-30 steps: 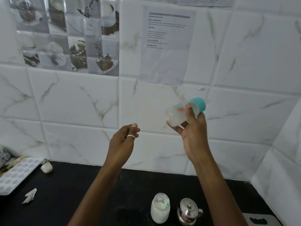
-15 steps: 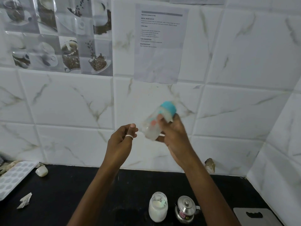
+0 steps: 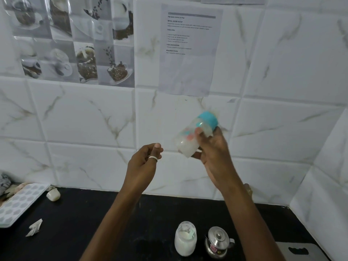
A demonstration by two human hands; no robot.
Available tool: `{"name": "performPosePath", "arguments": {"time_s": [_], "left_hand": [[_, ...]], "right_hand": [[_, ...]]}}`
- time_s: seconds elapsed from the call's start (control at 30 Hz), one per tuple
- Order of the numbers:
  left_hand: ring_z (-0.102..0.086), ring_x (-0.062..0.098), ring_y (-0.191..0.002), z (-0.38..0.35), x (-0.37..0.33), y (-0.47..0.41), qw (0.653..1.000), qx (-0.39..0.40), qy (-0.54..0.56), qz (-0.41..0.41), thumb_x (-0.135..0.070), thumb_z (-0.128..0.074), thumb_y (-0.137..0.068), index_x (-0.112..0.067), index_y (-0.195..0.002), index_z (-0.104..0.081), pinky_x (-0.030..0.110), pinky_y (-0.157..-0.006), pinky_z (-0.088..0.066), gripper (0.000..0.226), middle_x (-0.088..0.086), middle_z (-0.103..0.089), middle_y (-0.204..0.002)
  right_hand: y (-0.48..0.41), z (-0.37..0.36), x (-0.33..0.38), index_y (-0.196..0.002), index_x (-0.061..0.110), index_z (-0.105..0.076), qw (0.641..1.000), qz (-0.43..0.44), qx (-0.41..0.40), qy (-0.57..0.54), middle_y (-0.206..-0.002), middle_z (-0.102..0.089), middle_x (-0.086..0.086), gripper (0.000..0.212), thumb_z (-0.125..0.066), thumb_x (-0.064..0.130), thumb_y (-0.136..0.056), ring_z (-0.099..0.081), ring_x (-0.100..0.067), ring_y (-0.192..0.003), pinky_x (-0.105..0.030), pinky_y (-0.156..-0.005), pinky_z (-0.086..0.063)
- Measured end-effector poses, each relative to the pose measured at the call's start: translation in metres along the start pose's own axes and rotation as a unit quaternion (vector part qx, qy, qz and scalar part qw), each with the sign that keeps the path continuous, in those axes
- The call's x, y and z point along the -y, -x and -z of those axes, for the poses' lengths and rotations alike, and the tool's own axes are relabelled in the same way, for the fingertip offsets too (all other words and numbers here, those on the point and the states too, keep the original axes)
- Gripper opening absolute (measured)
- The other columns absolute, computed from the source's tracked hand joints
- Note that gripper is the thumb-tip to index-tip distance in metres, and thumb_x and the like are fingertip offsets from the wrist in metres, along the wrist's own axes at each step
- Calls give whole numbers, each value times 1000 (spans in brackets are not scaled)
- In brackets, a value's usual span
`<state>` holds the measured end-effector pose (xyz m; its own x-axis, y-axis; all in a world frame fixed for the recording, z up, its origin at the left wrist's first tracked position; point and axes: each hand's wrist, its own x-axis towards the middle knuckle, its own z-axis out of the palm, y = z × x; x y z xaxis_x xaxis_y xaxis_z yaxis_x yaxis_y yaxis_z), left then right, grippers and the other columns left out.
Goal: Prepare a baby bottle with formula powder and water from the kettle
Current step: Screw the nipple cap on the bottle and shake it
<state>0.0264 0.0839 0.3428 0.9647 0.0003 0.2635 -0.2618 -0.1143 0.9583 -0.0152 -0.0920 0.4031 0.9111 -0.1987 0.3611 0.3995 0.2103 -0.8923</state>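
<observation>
My right hand [image 3: 212,153] grips a clear baby bottle [image 3: 190,138] with a teal cap, held tilted in the air before the tiled wall, cap up to the right. Milky white liquid fills its lower end. The bottle is motion-blurred. My left hand [image 3: 144,164], wearing a ring, hovers just left of the bottle with curled fingers and holds nothing. Below, on the black counter [image 3: 90,223], stand a glass jar of white formula powder [image 3: 185,238] and a small steel kettle [image 3: 218,242], side by side.
A white dimpled tray [image 3: 20,202] lies at the counter's left edge, with a small white object [image 3: 53,194] and a crumpled paper scrap [image 3: 34,227] near it. A grey board with a handle slot [image 3: 299,251] sits at the bottom right. The walls meet in a corner at right.
My right hand has swung the bottle left toward the left hand and back to the right, as in shaking. The left hand has stayed almost in place.
</observation>
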Motion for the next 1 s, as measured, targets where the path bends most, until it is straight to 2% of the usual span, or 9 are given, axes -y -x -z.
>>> {"name": "performPosePath", "arguments": {"time_s": [0.13, 0.33, 0.5, 0.57, 0.7, 0.73, 0.87, 0.93, 1.0], "left_hand": [[-69, 3, -106, 3, 2, 2, 1000, 1, 2, 2, -60, -49, -99, -40, -109, -67, 42, -104, -53, 28, -17, -74, -108], [-70, 4, -104, -2, -2, -1, 1000, 5, -7, -6, -58, -49, -99, -42, -104, -67, 43, -103, -54, 25, -15, -75, -104], [-70, 3, -105, 1, -3, 2, 1000, 5, 7, -5, -56, -51, -99, -40, -107, -67, 41, -104, -53, 24, -16, -75, -108], [-70, 2, -105, 2, -3, 1, 1000, 3, 8, -3, -56, -51, -99, -40, -107, -67, 42, -104, -53, 24, -16, -75, -107], [-70, 3, -104, 0, -4, -2, 1000, 4, -1, -7, -60, -50, -98, -42, -104, -67, 43, -103, -54, 25, -16, -75, -104], [-70, 3, -104, 0, -4, -1, 1000, 4, -2, -9, -59, -50, -98, -42, -104, -67, 43, -103, -54, 24, -16, -75, -104], [-69, 3, -105, 2, -4, 1, 1000, 5, 6, -6, -57, -51, -99, -42, -106, -67, 42, -103, -53, 22, -17, -75, -106], [-70, 2, -105, 2, -4, 1, 1000, 5, 5, -5, -56, -51, -100, -42, -105, -67, 42, -104, -53, 22, -17, -75, -106], [-70, 3, -104, 0, -5, 0, 1000, 5, 2, -5, -57, -51, -99, -43, -102, -67, 42, -103, -54, 21, -16, -75, -105]], "right_hand": [[-13, 11, 18, -139, 5, -45, 977, 49, -87, -190, -123, -68, -10, 61, -62, 36, -90, -68, -32, -116, -51, -82, -60], [5, -8, -2, -137, 22, -44, 999, -7, 13, 52, -126, -65, -5, 72, -68, 48, -75, -69, -27, -114, -56, -92, -58], [-14, 8, 19, -136, 5, -47, 976, 47, -96, -190, -123, -68, -10, 59, -64, 37, -90, -70, -30, -114, -51, -81, -61], [-14, 3, 18, -136, 6, -46, 978, 54, -98, -174, -121, -70, -9, 55, -61, 37, -93, -71, -28, -111, -51, -83, -60], [1, -8, 4, -130, 22, -48, 999, 6, 18, 30, -114, -71, 1, 64, -68, 48, -76, -72, -23, -109, -53, -89, -60], [1, -7, 5, -131, 23, -48, 999, 8, 26, 32, -115, -71, 2, 62, -68, 46, -76, -71, -24, -110, -54, -89, -60], [-11, 5, 23, -130, 10, -50, 982, 45, -61, -176, -115, -70, -5, 51, -62, 37, -88, -70, -30, -113, -51, -80, -61], [-12, 2, 23, -131, 11, -49, 980, 59, -75, -172, -117, -70, -5, 49, -61, 37, -91, -71, -28, -112, -49, -81, -61], [-5, -5, 14, -131, 13, -47, 995, 35, -39, -80, -115, -71, -4, 59, -66, 43, -84, -71, -27, -111, -51, -84, -61]]}}
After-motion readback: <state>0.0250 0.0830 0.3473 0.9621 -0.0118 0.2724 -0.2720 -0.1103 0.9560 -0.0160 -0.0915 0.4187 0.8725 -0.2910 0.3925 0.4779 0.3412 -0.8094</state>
